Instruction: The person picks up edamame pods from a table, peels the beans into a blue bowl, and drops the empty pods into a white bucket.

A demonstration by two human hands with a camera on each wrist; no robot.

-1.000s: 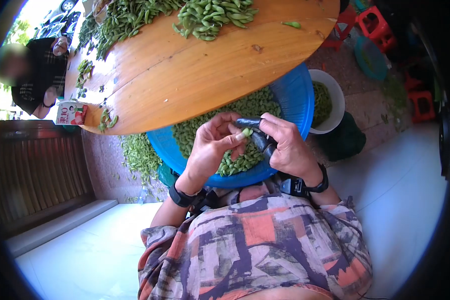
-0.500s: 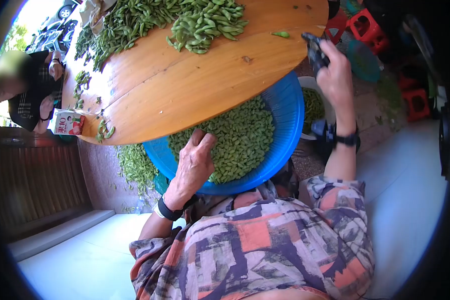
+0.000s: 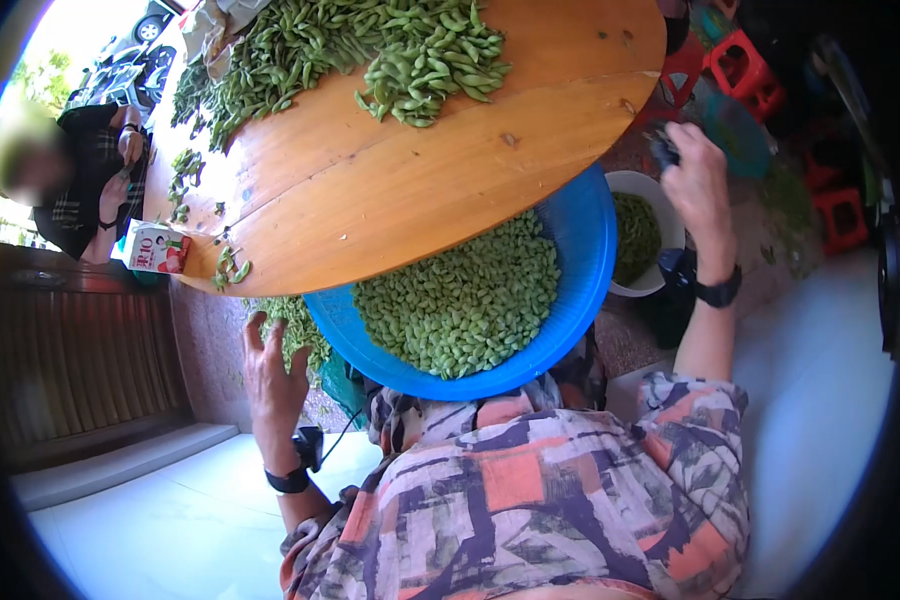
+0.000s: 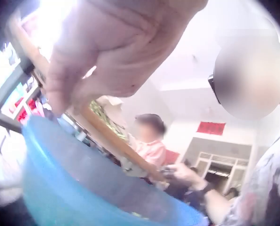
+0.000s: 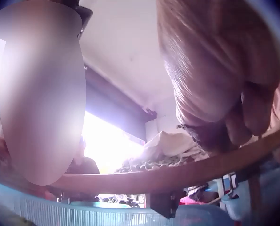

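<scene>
To the left of the blue basin (image 3: 592, 290), my left hand (image 3: 275, 390) hangs with its fingers loose and spread, holding nothing visible, over pods (image 3: 305, 335) on the floor. Its fingers also show large above the basin in the left wrist view. Past the table's right edge is my right hand (image 3: 698, 185), above the white bucket (image 3: 673, 220), with black coverings (image 3: 663, 150) on its digits. Its fingers are curled in a pinch; the pod at their tips is mostly hidden. Shelled green beans (image 3: 460, 300) lie in the basin.
The wooden table (image 3: 420, 190) overhangs the basin's far side. It bears heaps of green pods (image 3: 430, 65) and a carton (image 3: 157, 247). Another person (image 3: 85, 180) sits at the left. Red stools (image 3: 740, 62) stand at the right, and a wooden bench (image 3: 80, 350) is at the left.
My left hand has moved from over the basin out to its left and its fingers have spread. The right hand has drawn back from the table's end, where the lone pod is gone.
</scene>
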